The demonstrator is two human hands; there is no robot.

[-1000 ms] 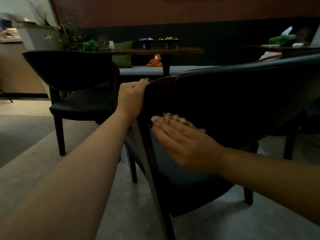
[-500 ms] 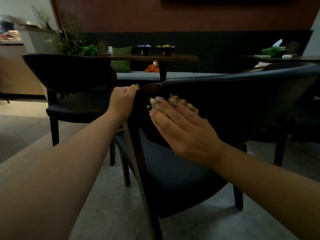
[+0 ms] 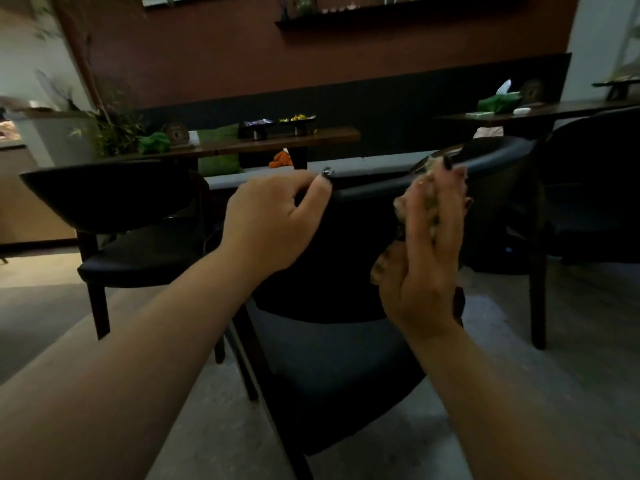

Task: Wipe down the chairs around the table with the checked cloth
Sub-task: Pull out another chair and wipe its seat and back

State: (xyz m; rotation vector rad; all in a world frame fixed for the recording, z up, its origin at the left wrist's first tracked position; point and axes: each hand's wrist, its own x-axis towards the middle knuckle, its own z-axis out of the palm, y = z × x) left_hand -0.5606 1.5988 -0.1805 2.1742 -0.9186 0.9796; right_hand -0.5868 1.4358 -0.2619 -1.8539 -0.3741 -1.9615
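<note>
Task mid-way, by my read: nearest chair (image 3: 332, 358) under wipe, backrest outer face in hand; seat and other chairs apparently still to do.
Right hand (image 3: 424, 268): fingers straight, close together, pressing checked cloth (image 3: 431, 202) flat on backrest near top edge.
Left hand (image 3: 270, 223): fingers curled over backrest top edge, steadying.
Second chair (image 3: 114, 206) far left; third chair (image 3: 595, 188) far right.

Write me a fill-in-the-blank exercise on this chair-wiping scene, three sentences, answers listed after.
1. The right hand presses the checked cloth against the near chair's ____.
2. The left hand has its grip on the ____ edge of that backrest.
3. The orange toy lies on the bench behind the ____.

Missing words: backrest; top; table
</note>
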